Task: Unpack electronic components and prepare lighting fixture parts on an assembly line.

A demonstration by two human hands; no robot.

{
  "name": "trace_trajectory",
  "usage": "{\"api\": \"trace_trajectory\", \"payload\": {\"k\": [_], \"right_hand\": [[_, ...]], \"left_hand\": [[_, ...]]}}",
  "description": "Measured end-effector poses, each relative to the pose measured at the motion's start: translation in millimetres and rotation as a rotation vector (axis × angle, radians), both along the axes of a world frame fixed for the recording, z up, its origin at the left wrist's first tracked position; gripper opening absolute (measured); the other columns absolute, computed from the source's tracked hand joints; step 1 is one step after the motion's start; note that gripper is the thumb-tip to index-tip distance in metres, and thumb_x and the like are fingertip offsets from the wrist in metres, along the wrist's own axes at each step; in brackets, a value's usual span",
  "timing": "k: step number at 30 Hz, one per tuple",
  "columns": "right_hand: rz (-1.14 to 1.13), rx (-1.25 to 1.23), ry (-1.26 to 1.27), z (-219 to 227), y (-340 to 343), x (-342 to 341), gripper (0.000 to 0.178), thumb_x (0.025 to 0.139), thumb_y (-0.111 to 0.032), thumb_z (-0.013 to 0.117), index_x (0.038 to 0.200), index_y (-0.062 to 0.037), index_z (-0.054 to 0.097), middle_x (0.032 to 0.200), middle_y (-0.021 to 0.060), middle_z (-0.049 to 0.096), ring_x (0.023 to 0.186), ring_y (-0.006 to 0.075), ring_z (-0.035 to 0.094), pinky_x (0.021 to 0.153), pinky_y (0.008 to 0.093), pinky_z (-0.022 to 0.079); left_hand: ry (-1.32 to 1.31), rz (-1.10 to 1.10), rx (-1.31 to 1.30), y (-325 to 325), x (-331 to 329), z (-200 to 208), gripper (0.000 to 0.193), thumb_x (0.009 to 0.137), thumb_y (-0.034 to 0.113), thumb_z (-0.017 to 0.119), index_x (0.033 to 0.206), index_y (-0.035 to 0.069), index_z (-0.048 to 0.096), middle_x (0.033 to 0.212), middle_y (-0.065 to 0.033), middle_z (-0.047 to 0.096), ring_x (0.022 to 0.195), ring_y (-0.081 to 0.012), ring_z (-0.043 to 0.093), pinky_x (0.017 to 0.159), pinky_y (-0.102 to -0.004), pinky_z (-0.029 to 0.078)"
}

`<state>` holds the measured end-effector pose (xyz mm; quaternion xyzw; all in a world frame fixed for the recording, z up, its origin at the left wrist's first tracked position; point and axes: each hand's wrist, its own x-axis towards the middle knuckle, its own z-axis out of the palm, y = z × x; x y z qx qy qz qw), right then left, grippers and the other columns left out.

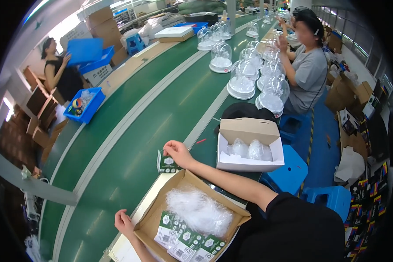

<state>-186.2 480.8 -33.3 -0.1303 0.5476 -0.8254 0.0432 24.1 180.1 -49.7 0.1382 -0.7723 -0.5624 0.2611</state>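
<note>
Right hand [177, 153] stretched forward — grip pinching a small green packet [166, 163]; left hand [123, 222] grips the carton [149, 222].

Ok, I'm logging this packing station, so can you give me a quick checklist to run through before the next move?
1. Right hand grips small green box: ok.
2. Left hand steadies the carton at its edge: ok.
3. Carton flaps open: ok.
4. Green boxes lined up inside carton: ok.
5. Bubble wrap covers part of the inside; room beneath: cannot tell.
6. Green belt ahead of the hands free: ok.
</note>
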Motion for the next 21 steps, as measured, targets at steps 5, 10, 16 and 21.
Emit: {"api": "trace_trajectory", "payload": {"k": [5,10,16,21], "right_hand": [[-0.013,0.075,0.003,-0.6,1.7,-5.8,0.011,0.093,-0.012,0.052,0.094,-0.002,0.057,0.08,0.0029,0.061,0.077,0.0097,0.057,0.075,0.0239,0.047],[-0.021,0.204,0.07,-0.9,-24.4,-0.4,0.013,0.093,-0.015,0.054,0.093,-0.0022,0.059,0.082,0.0028,0.062,0.078,0.0105,0.058,0.075,0.026,0.047],[-0.112,0.365,0.162,-17.0,31.8,-25.8,0.021,0.092,-0.021,0.056,0.098,-0.0012,0.061,0.087,0.0011,0.06,0.086,0.0108,0.055,0.079,0.026,0.044],[-0.008,0.198,0.063,-62.4,11.0,-40.9,0.015,0.096,-0.015,0.051,0.098,-0.0027,0.059,0.083,-0.0018,0.054,0.078,0.0055,0.049,0.072,0.0185,0.04]], "left_hand": [[-0.026,0.055,0.061,11.2,-2.3,11.9,0.016,0.093,0.008,0.051,0.088,0.0,0.063,0.057,0.0053,0.043,0.049,-0.002,0.036,0.044,-0.0194,0.024],[-0.039,0.148,-0.089,-1.5,11.1,22.0,0.014,0.092,0.007,0.054,0.088,0.003,0.067,0.062,0.0057,0.051,0.054,-0.0011,0.04,0.047,-0.0181,0.029],[0.011,0.121,-0.121,36.4,-19.2,18.4,0.015,0.092,0.014,0.057,0.088,0.005,0.067,0.066,0.0043,0.053,0.061,-0.0041,0.044,0.052,-0.022,0.036],[-0.043,0.13,-0.024,23.3,7.0,21.6,0.016,0.092,0.01,0.052,0.086,0.003,0.064,0.06,0.0074,0.046,0.055,-0.0001,0.037,0.046,-0.0191,0.028]]}}
